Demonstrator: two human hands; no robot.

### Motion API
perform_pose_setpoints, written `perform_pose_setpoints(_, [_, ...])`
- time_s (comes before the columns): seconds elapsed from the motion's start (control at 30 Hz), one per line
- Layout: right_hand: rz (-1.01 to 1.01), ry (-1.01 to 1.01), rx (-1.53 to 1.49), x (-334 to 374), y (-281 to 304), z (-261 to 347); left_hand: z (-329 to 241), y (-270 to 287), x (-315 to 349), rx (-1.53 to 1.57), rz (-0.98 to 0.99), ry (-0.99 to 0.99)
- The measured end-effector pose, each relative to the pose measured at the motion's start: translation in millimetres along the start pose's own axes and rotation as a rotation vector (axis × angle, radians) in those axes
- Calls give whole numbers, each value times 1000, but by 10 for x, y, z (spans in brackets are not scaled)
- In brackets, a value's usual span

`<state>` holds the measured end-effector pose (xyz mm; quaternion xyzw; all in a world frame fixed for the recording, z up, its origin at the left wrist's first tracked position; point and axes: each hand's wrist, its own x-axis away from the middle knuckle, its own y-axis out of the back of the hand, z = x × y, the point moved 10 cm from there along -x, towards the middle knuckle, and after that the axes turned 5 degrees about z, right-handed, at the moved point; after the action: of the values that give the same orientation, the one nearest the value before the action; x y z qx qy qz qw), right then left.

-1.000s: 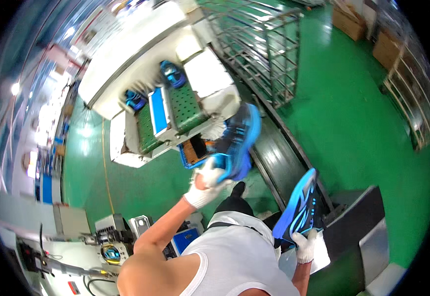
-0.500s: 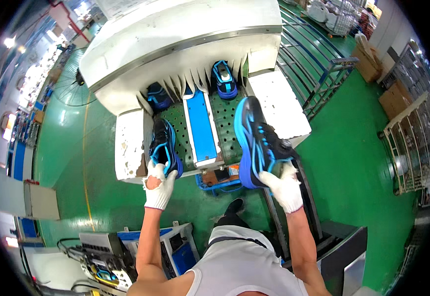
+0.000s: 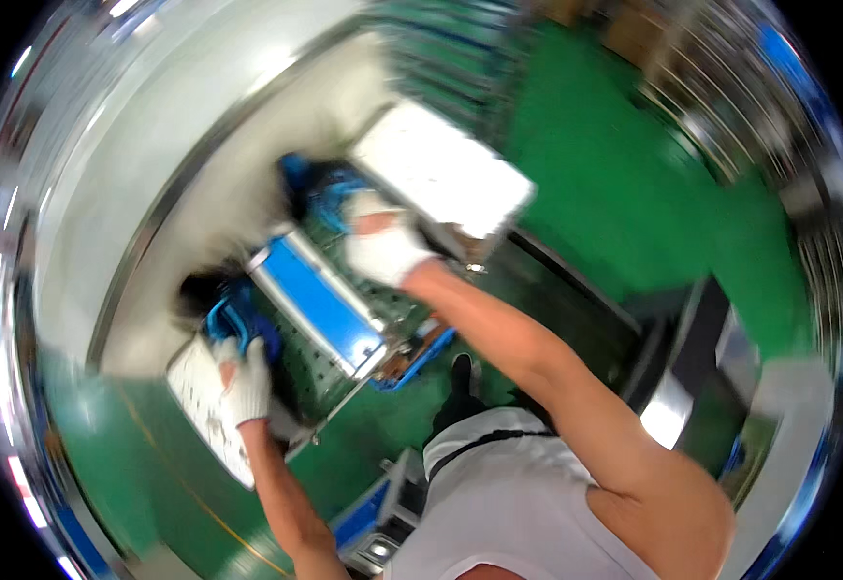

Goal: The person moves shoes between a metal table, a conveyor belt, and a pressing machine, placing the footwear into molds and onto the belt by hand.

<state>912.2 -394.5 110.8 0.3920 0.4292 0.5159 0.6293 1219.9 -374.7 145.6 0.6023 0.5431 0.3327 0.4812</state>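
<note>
The picture is smeared by motion. My left hand (image 3: 246, 387), in a white glove, grips the back end of a black and blue sneaker (image 3: 238, 309) on the left lane of the machine's opening. To the right of the central divider, my gloved right hand (image 3: 383, 242) is closed at the back of another black and blue sneaker (image 3: 333, 201). The toes of both point toward the curtained opening. The perforated green conveyor bed (image 3: 298, 360) lies under them. Whether other shoes are inside the opening is blurred.
A blue-topped divider (image 3: 315, 304) splits the conveyor bed. White side ledges (image 3: 446, 169) flank it, and the large white machine hood (image 3: 218, 68) rises beyond. At the right are a dark metal unit (image 3: 683, 338) and a wire rack (image 3: 702, 106). The floor is green.
The view has swung round, so the machine appears tilted and further left. My right hand has carried its sneaker onto the right lane; the left sneaker is closer to the curtain.
</note>
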Motion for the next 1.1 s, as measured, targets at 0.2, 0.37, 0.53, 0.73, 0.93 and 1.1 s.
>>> perform_pose_setpoints(0.2, [24,-16,-180,-675,247,459,1219,-206,-1279,-31,59,85])
perform_pose_setpoints(0.37, [-120,65,-754,1336,173,-263,730,37,-1330,-382,-2,-212])
perform_pose_setpoints(0.53, [-132,-1054,-692,5285,-107,-2250,-1362,143,323,-36,-303,-799])
perform_pose_setpoints(0.73, [-850,-1831,-80,9410,275,-1601,-4020,-2007,2726,327,652,-1086])
perform_pose_setpoints(0.93, [-1084,-2072,-373,10187,-169,-541,-5490,-2474,6707,340,1410,-1976])
perform_pose_setpoints(1.1, [-940,-1949,-91,10110,-358,-565,-4846,-3072,8376,101,1331,-2582])
